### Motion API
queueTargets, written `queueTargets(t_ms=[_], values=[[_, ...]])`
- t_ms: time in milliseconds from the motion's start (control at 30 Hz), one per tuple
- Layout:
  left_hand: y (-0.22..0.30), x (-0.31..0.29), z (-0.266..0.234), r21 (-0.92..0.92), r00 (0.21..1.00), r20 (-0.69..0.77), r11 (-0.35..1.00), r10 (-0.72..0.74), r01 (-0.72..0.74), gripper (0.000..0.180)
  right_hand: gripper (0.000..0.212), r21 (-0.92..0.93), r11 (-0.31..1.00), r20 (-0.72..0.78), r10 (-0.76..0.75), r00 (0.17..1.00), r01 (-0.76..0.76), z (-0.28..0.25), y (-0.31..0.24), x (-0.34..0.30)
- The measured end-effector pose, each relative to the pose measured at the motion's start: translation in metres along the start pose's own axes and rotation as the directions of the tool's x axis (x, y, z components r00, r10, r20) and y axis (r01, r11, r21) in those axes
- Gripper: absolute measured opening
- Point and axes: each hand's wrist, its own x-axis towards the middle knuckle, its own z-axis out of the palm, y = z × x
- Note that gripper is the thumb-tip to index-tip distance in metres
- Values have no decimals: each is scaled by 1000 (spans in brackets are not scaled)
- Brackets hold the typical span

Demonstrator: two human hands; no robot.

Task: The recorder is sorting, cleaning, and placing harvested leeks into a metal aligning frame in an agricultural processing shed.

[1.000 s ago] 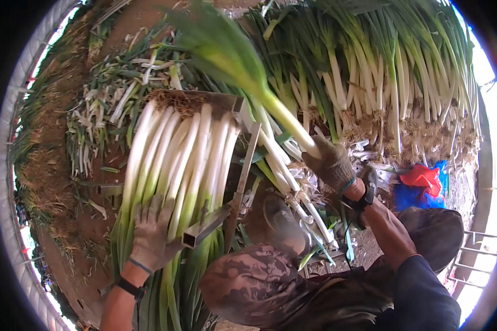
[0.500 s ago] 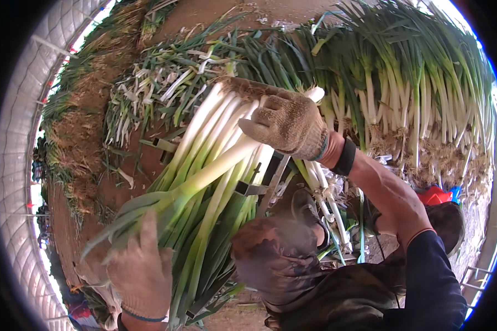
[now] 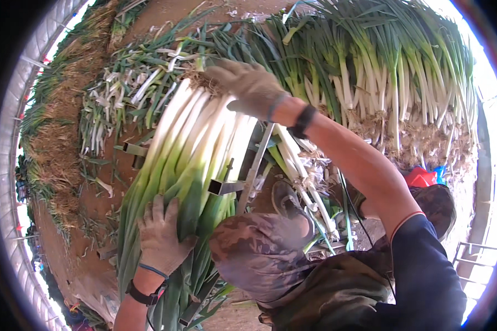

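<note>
White and green, a thick bundle of long leek-like stalks (image 3: 176,171) lies across a low metal frame on the ground, left of the scene's middle, its pale ends and brown stringy roots (image 3: 204,83) at the far side and its broad dark leaves trailing toward the near edge.

On the leaves rests the person's left hand (image 3: 163,234), in a tan knit glove, palm down with fingers spread wide, pressing on the greens without closing around any. The right hand (image 3: 248,91), gloved alike and slightly blurred, reaches across to the far root ends, fingers stretched out and thumb apart; whether it has hold of a stalk cannot be told. Each wrist wears a dark band.

Just right of the bundle stand a short square steel tube (image 3: 225,187) and a slanting grey metal bar (image 3: 257,165). Beyond that bar, a few loose white stalks (image 3: 303,171) lie near a dark shoe (image 3: 284,197) and camouflage-patterned trousers (image 3: 259,254).

Farther left, torn leaves and pale peelings (image 3: 143,88) form a heap, with a long bank of rooty greens (image 3: 55,143) past it. Far right spreads a dense row of untrimmed stalks (image 3: 392,77), roots toward the near side, and nearer lies crumpled red plastic (image 3: 421,177) beside a blue scrap (image 3: 440,173).
</note>
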Motion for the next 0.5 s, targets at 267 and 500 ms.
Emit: queueTargets(t_ms=[267, 500], values=[[-31, 20, -26, -322, 997, -69, 947, -36, 12, 60, 28, 348, 684, 144, 637, 757, -641, 84, 123, -224], [-65, 47, -5, -156, 974, -189, 976, 124, -154, 69, 46, 158, 674, 368, 638, 676, -722, 162, 70, -265]])
